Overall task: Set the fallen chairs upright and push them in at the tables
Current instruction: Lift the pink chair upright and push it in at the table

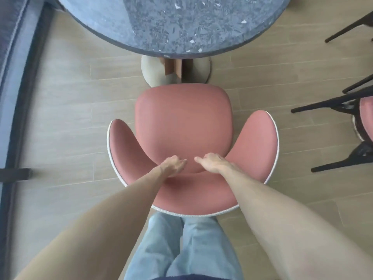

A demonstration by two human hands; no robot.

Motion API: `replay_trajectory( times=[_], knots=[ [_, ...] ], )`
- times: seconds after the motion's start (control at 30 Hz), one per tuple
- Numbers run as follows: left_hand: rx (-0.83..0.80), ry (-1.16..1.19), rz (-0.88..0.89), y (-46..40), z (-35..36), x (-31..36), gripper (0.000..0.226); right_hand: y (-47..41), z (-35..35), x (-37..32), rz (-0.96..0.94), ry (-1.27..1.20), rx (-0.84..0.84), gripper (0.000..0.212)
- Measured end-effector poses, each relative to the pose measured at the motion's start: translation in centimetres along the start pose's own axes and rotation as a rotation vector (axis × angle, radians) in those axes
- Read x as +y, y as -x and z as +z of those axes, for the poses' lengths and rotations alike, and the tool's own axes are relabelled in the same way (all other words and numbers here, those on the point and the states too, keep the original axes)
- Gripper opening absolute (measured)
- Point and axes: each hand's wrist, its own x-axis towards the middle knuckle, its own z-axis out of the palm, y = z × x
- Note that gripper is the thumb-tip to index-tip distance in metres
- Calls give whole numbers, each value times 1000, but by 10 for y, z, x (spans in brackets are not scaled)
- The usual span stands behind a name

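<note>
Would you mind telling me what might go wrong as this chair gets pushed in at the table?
1. The chair seat front is already near the table pedestal base; its legs, hidden here, might hit it.
2. Both hands rest flat inside the backrest rather than gripping it, so they may slip.
3. A fallen chair lies close on the right; swinging wide could snag its legs.

Both arms outstretched; left hand (174, 163) and right hand (210, 162) seemingly loosely open, palms down
</note>
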Motion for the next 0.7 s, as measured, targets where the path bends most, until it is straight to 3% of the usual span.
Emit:
replay_trajectory(
  times=[0.2, 0.3, 0.5, 0.7],
  knots=[
    [-167, -297, -36, -82, 31, -4, 49, -81, 52, 11, -3, 336, -32, 60],
    [-237, -339, -43, -104, 38, -4, 48, -109, 63, 10, -23, 464, -132, 57],
    [-362, -511, -73, -143, 49, -15, 53, -151, 72, 7, -28, 579, -317, 57],
    [-419, -652, -76, -158, 49, -20, 53, -167, 73, 7, -3, 645, -365, 66]
  ],
)
